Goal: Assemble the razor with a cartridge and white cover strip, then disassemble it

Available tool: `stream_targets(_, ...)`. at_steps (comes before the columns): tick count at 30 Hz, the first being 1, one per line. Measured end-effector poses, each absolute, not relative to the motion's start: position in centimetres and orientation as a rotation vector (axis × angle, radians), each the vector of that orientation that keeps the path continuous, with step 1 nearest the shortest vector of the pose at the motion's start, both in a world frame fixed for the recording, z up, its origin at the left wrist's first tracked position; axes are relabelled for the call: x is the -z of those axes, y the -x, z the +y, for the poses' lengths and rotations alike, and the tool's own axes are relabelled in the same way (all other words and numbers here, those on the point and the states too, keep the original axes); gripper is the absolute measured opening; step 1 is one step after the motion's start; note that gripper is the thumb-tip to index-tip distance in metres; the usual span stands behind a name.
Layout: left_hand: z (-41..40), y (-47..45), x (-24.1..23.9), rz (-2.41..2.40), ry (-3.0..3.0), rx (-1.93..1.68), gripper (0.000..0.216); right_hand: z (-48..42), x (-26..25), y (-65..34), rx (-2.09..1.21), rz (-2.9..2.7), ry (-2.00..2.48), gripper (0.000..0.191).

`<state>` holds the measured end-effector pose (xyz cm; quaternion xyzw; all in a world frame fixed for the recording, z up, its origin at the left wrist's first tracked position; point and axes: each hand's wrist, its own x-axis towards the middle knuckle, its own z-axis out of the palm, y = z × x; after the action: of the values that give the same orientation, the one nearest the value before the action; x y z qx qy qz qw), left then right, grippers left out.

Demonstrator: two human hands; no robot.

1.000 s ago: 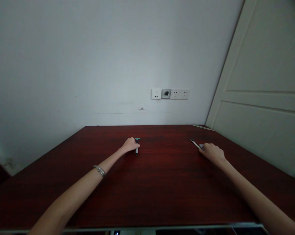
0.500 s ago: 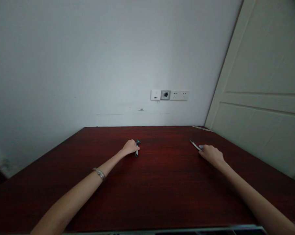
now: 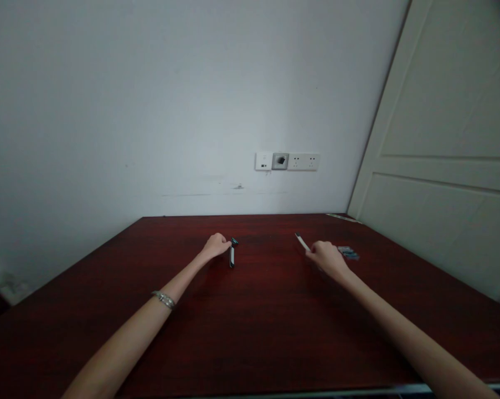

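A razor [image 3: 232, 256] with a pale handle and a dark head lies on the dark red table [image 3: 250, 321], left of its middle. The curled fingers of my left hand [image 3: 216, 244] meet it at the neck, just below the head, leaving its handle uncovered. Farther right, my right hand [image 3: 328, 257] is closed around a slim white stick with a dark tip [image 3: 303, 242]. The stick points up and left; its lower end is hidden in my fingers. Behind that hand lies a small clear and dark packet [image 3: 348, 253], its contents blurred.
A pale wall with a row of sockets [image 3: 303, 161] and a dark plug [image 3: 280, 161] rises behind the table. A light strip [image 3: 343, 218] lies at the back right corner. A cream panelled door [image 3: 444, 183] borders the right side.
My right hand has moved left with the white stick, away from the packet, which now shows. My left hand has shifted slightly left along the razor, uncovering its handle; the razor stays in place.
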<state>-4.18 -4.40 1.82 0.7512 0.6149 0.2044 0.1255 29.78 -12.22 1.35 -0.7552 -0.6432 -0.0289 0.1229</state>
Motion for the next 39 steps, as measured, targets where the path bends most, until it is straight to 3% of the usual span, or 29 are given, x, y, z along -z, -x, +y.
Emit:
stream_targets(12,-5.0,3.6,-2.2,1.784,-2.194,-0.624,0.028,-11.6,-2.0,-15.7,0.063,-2.252,1.885,0.026)
stream_targets(39,-4.6,4.0,-1.3,1.781,-2.183,-0.624,0.03,-11.4,-1.1,-13.2,-0.001,-2.38,1.782,0.033)
